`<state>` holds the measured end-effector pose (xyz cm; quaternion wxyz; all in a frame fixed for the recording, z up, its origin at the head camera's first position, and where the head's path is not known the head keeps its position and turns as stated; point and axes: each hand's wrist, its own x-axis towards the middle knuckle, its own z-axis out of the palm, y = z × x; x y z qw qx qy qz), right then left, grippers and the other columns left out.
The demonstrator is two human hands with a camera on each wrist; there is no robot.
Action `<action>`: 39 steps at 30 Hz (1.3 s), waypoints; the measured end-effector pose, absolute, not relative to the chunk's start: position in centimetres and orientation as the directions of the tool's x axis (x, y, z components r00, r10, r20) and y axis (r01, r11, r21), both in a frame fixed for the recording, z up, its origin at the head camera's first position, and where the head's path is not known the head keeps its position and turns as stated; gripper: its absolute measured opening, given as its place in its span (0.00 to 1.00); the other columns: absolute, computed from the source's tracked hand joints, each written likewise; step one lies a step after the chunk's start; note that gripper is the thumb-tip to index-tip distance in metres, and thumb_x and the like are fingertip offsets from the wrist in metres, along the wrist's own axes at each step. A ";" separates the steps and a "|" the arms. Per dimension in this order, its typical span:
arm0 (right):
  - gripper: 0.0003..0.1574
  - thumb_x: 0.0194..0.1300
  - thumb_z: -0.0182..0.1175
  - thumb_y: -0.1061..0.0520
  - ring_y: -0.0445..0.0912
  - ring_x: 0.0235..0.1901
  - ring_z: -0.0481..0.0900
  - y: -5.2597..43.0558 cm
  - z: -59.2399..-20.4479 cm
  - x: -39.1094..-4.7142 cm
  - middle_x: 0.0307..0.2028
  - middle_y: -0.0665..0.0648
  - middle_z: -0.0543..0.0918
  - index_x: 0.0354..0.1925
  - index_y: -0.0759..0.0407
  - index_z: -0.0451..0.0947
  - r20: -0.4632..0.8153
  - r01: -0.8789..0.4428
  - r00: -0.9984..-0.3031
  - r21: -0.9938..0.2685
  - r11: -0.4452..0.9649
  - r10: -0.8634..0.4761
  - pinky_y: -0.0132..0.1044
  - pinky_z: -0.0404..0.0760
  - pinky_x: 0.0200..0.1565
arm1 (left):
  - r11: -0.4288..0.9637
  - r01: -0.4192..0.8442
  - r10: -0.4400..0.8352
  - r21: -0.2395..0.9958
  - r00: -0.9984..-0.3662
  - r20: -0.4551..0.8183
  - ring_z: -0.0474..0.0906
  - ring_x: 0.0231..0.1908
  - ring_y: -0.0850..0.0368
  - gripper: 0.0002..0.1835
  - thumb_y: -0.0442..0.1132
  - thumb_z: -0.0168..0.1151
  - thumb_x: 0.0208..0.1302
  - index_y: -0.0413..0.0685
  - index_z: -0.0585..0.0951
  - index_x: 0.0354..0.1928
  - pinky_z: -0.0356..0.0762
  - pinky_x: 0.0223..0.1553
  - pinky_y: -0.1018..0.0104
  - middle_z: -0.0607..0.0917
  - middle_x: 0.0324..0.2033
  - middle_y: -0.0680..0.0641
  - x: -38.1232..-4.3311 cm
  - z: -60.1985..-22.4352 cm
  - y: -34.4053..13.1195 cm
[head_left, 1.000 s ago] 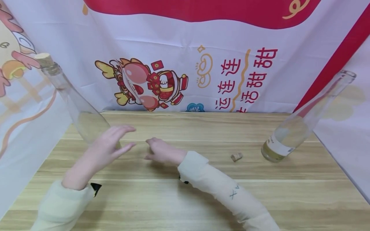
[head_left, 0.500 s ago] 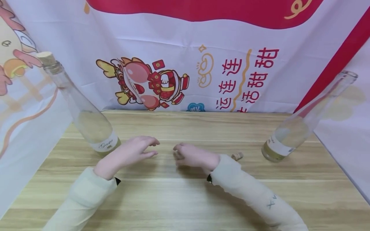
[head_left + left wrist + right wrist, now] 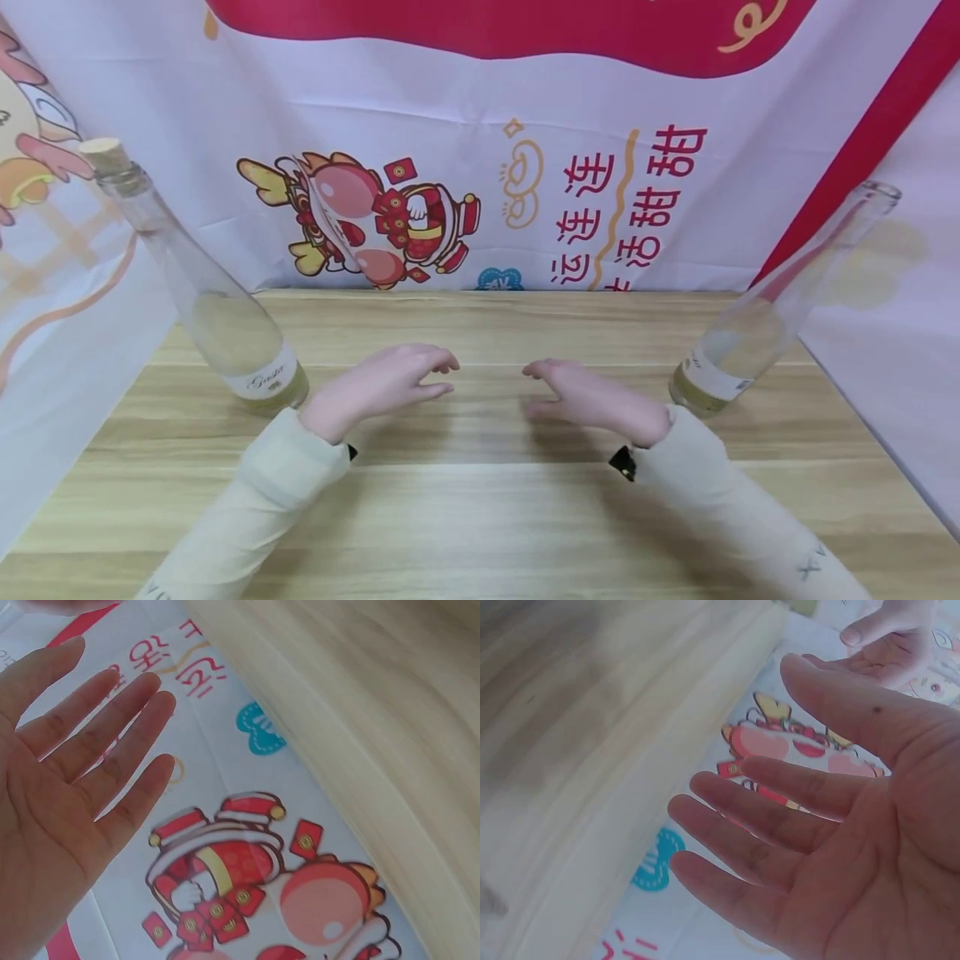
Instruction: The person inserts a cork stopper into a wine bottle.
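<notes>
Two upright bottles (image 3: 221, 325) (image 3: 761, 325), one visible cork (image 3: 105, 157)

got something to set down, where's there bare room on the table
Bare wood shows on the pale wooden table between the cream sleeves, and along its back edge between the corked clear glass bottle and the uncorked clear glass bottle. It is crowded by both bottle bases, where the sleeves are close; wood behind the right hand is hidden.
</notes>
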<state>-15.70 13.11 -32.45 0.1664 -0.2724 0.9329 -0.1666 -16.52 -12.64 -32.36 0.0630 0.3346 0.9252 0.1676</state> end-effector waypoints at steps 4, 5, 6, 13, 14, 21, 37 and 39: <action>0.34 0.61 0.58 0.47 0.55 0.57 0.68 14.7 -32.1 -15.3 0.56 0.63 0.72 0.58 0.67 0.66 -0.236 -0.424 -0.814 -0.381 0.821 -0.530 0.49 0.67 0.58 | 0.696 0.620 0.667 0.362 -0.745 -0.006 0.76 0.46 0.57 0.17 0.46 0.59 0.61 0.48 0.77 0.49 0.74 0.51 0.60 0.81 0.44 0.49 -17.1 -32.0 -11.1; 0.35 0.61 0.58 0.47 0.55 0.57 0.68 15.2 -32.0 -15.2 0.56 0.63 0.73 0.58 0.67 0.66 -0.238 -0.418 -0.819 -0.375 0.828 -0.522 0.49 0.67 0.58 | 0.692 0.623 0.671 0.366 -0.741 -0.007 0.76 0.46 0.58 0.17 0.46 0.59 0.61 0.48 0.77 0.49 0.73 0.51 0.61 0.81 0.44 0.49 -17.2 -32.0 -10.8; 0.35 0.61 0.59 0.47 0.55 0.57 0.69 15.6 -31.9 -15.0 0.55 0.63 0.73 0.58 0.67 0.66 -0.237 -0.417 -0.822 -0.370 0.830 -0.518 0.50 0.67 0.57 | 0.683 0.633 0.680 0.365 -0.733 0.000 0.76 0.46 0.57 0.17 0.46 0.59 0.61 0.47 0.78 0.49 0.74 0.51 0.61 0.82 0.44 0.49 -17.3 -31.9 -10.4; 0.34 0.60 0.60 0.49 0.57 0.54 0.71 19.0 -31.3 -13.5 0.52 0.65 0.74 0.56 0.70 0.67 -0.202 -0.426 -0.831 -0.367 0.827 -0.518 0.52 0.70 0.54 | 0.640 0.678 0.724 0.362 -0.690 0.013 0.77 0.44 0.57 0.16 0.46 0.58 0.62 0.47 0.77 0.49 0.75 0.49 0.62 0.82 0.44 0.48 -18.3 -31.6 -8.3; 0.33 0.60 0.60 0.49 0.57 0.53 0.72 19.5 -31.2 -13.3 0.52 0.65 0.75 0.55 0.70 0.67 -0.189 -0.432 -0.833 -0.363 0.826 -0.519 0.51 0.71 0.53 | 0.638 0.674 0.725 0.371 -0.689 0.005 0.77 0.44 0.57 0.16 0.46 0.57 0.62 0.48 0.77 0.49 0.74 0.49 0.62 0.82 0.44 0.49 -18.4 -31.5 -7.9; 0.33 0.59 0.61 0.49 0.58 0.48 0.75 22.9 -30.4 -11.6 0.47 0.66 0.77 0.53 0.71 0.69 -0.103 -0.466 -0.848 -0.320 0.825 -0.519 0.53 0.73 0.49 | 0.606 0.705 0.762 0.368 -0.648 -0.012 0.77 0.45 0.60 0.16 0.47 0.55 0.64 0.49 0.76 0.50 0.74 0.49 0.65 0.81 0.45 0.52 -19.1 -30.9 -4.6; 0.23 0.57 0.63 0.51 0.58 0.38 0.80 28.4 -26.9 -8.9 0.41 0.65 0.82 0.47 0.66 0.76 0.250 -0.379 -0.914 -0.254 0.890 -0.318 0.52 0.78 0.33 | 0.509 0.775 0.841 0.374 -0.540 -0.026 0.74 0.46 0.63 0.15 0.48 0.54 0.64 0.51 0.76 0.50 0.71 0.49 0.71 0.80 0.45 0.53 -19.9 -31.9 2.8; 0.22 0.58 0.62 0.52 0.59 0.36 0.80 28.6 -26.5 -8.7 0.40 0.65 0.82 0.46 0.66 0.76 0.287 -0.331 -0.925 -0.282 0.900 -0.250 0.47 0.79 0.32 | 0.505 0.775 0.843 0.380 -0.537 -0.024 0.74 0.46 0.63 0.16 0.48 0.55 0.64 0.52 0.76 0.50 0.70 0.49 0.72 0.80 0.45 0.53 -20.0 -32.0 3.5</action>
